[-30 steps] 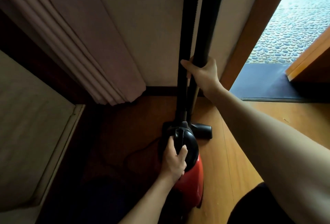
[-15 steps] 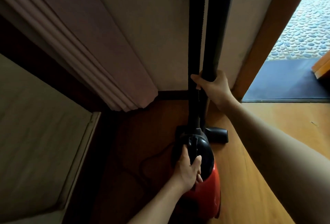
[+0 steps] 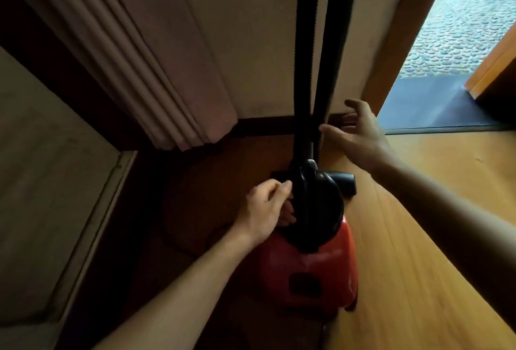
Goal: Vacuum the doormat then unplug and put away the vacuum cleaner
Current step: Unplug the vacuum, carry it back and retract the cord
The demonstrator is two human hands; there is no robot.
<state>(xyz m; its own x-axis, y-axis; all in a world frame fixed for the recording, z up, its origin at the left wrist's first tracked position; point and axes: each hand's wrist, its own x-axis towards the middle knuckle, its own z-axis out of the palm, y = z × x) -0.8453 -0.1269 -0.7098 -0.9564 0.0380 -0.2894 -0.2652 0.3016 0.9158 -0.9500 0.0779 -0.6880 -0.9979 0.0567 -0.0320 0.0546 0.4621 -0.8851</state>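
A red vacuum cleaner [image 3: 310, 268] with a black top stands on the wooden floor against the wall. Its black wand [image 3: 342, 31] and ribbed hose [image 3: 305, 42] rise straight up beside the wall, and the black floor nozzle [image 3: 344, 182] lies behind the body. My left hand [image 3: 268, 210] rests against the left side of the black top, fingers curled, holding nothing that I can see. To the right of the wand, my right hand [image 3: 357, 134] is spread open, only a fingertip near it. The dark doormat [image 3: 427, 109] lies in the doorway at right.
A pleated curtain [image 3: 145, 64] hangs at the left of the wall. A pale mattress-like surface [image 3: 47, 182] fills the left side. A dark cable [image 3: 195, 243] loops on the floor left of the vacuum. Beyond the open doorway is pebbled paving [image 3: 458, 31] and a wooden door edge [image 3: 494, 70].
My right hand has let go of the wand and opened beside it. My left hand has slipped off the vacuum's handle to its left side.
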